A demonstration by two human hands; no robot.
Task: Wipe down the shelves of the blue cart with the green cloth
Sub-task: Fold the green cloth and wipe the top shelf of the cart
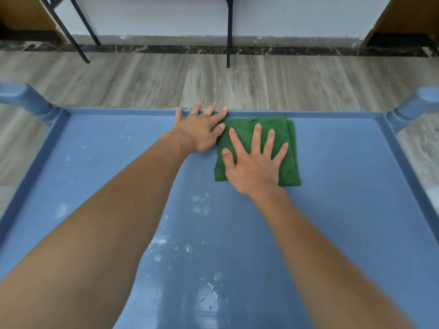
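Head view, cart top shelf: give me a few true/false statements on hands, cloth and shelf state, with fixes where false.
1. The right hand lies flat with spread fingers on the green cloth. True.
2. The cloth is crumpled into a ball. False: it is folded flat.
3. The left hand rests at the shelf's far rim, beside the cloth. True.
4. The cloth sits at the near edge of the shelf. False: it is near the far rim.
5. The shelf is spotless. False: pale spots mark the surface.
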